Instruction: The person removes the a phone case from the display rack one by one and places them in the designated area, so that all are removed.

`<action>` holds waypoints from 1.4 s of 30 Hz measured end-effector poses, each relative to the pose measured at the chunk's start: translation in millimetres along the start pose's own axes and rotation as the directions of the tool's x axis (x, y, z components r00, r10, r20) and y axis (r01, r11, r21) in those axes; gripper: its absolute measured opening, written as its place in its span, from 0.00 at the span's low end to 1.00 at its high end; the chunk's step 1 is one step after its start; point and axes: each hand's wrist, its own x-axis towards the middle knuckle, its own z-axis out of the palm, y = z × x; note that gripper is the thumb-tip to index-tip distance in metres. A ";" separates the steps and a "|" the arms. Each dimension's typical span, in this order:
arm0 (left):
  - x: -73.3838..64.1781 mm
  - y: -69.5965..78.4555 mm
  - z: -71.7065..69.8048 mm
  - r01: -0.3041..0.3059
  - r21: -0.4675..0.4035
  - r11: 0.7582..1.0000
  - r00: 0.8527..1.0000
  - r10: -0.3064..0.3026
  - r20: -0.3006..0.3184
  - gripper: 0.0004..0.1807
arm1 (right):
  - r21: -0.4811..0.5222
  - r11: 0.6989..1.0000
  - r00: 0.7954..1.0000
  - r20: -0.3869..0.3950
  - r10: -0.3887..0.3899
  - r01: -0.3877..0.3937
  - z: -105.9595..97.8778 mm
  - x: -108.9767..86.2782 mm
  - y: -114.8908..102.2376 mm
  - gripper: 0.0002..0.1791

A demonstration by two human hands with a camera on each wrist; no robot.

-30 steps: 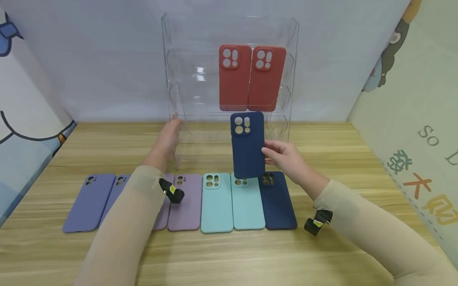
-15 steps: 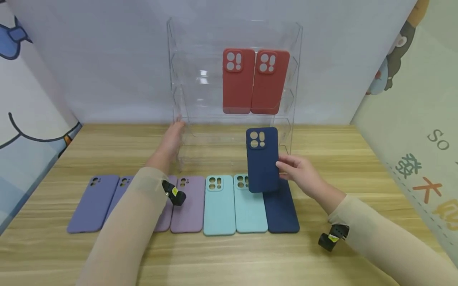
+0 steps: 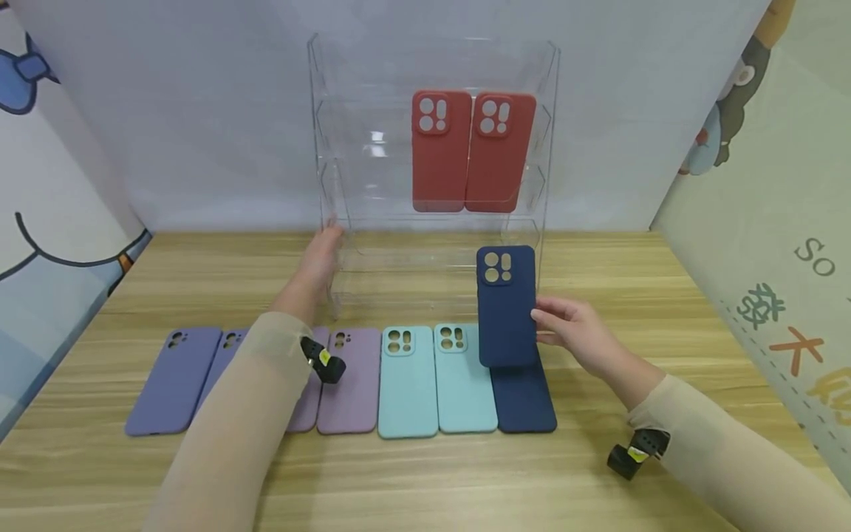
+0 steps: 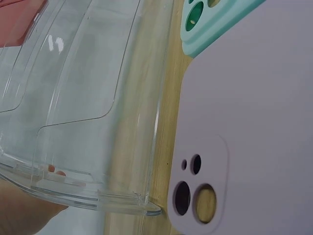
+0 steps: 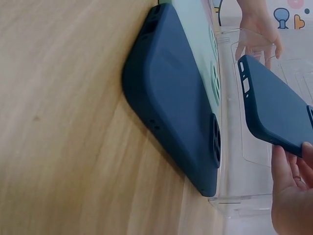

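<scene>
My right hand (image 3: 572, 329) pinches a dark blue phone case (image 3: 507, 307) by its right edge, thumb in front. The case is held upright, its camera cut-outs at the top, in front of the clear acrylic display rack (image 3: 432, 251). In the right wrist view, the fingers (image 5: 281, 171) hold it above another dark blue case (image 5: 171, 93) lying on the table. My left hand (image 3: 320, 255) holds the left side of the rack. Its fingertips (image 4: 59, 173) show through the clear plastic in the left wrist view. Two red phone cases (image 3: 442, 151) stand in the rack's upper right.
A row of phone cases lies flat before the rack: blue-purple ones (image 3: 174, 380) at left, mauve ones (image 3: 349, 380), then two mint ones (image 3: 408, 384). My left forearm covers part of the row. The wooden table (image 3: 425, 480) meets a white wall behind and a printed wall at right.
My right hand has moved right and down, carrying the dark blue case away from the rack's middle to above the other dark blue case. My left hand stays at the rack's side.
</scene>
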 end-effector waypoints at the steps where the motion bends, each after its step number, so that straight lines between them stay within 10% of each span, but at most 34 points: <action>1: 0.2 -0.1 -0.2 -0.003 0.017 1.000 1.000 0.003 -0.002 0.33 | -0.005 1.000 1.000 0.001 0.001 -0.001 -1.1 -1.1 0.9 0.26; 42: -0.8 2.8 -0.4 0.022 -0.005 1.000 1.000 -0.022 -0.013 0.33 | 0.056 0.987 0.987 0.061 0.147 -0.151 -54.1 -47.7 28.4 0.32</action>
